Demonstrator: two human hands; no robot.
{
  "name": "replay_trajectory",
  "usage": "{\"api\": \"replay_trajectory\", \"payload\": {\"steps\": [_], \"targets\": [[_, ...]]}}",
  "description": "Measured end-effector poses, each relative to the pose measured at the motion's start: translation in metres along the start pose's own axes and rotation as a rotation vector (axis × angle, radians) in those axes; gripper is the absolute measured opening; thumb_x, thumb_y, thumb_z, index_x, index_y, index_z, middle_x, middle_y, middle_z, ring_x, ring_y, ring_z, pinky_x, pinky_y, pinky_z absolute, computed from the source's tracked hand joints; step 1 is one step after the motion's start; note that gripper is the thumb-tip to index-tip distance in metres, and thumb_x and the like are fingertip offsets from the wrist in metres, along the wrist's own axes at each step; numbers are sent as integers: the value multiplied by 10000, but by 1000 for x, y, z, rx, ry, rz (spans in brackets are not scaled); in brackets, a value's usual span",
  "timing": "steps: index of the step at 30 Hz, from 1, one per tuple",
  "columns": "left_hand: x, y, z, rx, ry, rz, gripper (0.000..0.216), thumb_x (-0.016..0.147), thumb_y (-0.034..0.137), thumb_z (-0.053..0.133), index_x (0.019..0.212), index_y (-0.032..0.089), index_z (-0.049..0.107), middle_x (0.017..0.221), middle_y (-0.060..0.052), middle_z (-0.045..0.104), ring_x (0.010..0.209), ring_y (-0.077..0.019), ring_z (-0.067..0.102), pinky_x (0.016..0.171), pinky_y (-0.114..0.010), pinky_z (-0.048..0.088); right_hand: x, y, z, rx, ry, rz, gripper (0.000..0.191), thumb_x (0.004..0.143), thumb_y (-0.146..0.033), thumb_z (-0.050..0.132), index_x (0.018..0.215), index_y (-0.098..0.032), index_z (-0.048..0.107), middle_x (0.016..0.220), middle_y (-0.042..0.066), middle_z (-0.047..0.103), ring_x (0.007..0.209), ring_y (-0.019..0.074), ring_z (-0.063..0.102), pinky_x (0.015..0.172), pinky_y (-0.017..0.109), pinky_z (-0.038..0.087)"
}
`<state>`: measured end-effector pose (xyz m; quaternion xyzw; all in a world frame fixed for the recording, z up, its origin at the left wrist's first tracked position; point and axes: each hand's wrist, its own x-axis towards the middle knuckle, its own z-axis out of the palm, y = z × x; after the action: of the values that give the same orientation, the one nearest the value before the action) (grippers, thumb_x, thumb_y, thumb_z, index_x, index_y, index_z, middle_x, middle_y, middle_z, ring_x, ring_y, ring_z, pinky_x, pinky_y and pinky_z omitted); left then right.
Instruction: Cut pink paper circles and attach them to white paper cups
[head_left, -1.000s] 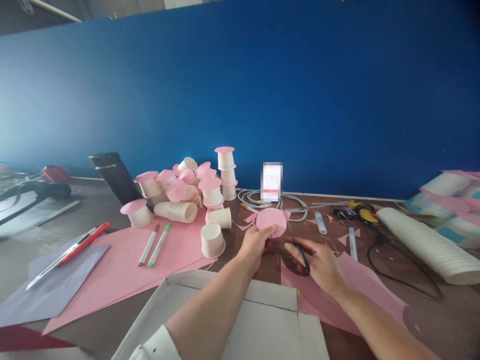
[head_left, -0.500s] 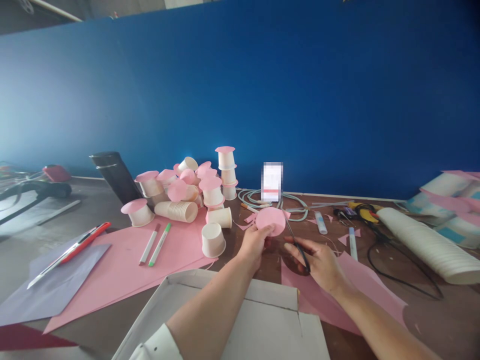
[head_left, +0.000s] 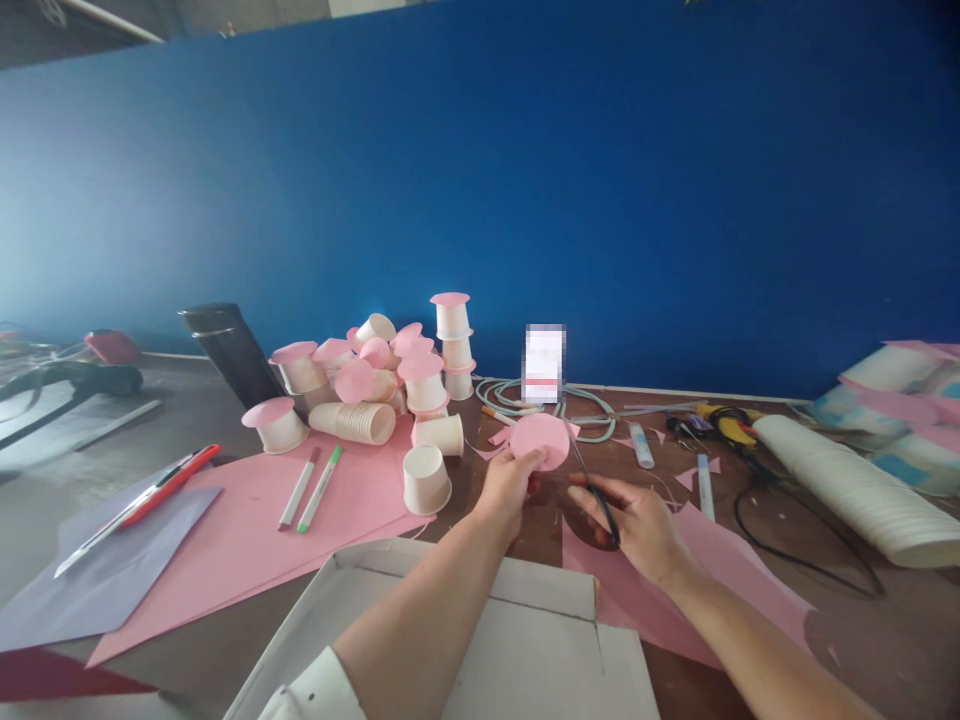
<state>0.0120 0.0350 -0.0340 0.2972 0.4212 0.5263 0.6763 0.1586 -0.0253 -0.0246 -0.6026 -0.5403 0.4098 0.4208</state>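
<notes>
Pinching the pink paper disc [head_left: 541,441] by its near edge, the left hand [head_left: 508,483] kept it raised just above the surface [head_left: 862,640], while the right hand [head_left: 637,525] stayed clenched around the handles of the scissors [head_left: 592,480], whose blades reached up to the disc's right edge. Over the last second almost nothing had shifted: the disc had turned only slightly in the left grip, so the trimming of its rim looked to be in progress rather than finished. Just nearer than both grips lay an open white cardboard box [head_left: 555,590]; no contents could be seen in it. Left of the left grip and farther off stood a heap of paper cups [head_left: 375,385], several upside down and capped with pink discs, on a big pink sheet [head_left: 247,530]. Well right of the right grip lay a long sleeve of stacked cups [head_left: 847,485].
</notes>
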Motion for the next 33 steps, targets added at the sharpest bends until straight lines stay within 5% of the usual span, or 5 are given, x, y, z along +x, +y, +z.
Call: {"api": "replay_trajectory", "payload": {"steps": [33], "targets": [[5,-1,-3,-10,30,36,271,599,293,761,746,112,623,556,28,512,474,-33,407,454,-161,320,0,-4,0,-15,14,14,490,690,-532,669,994,-149,698,489,-47,484,443,102,443,445,229,384]]}}
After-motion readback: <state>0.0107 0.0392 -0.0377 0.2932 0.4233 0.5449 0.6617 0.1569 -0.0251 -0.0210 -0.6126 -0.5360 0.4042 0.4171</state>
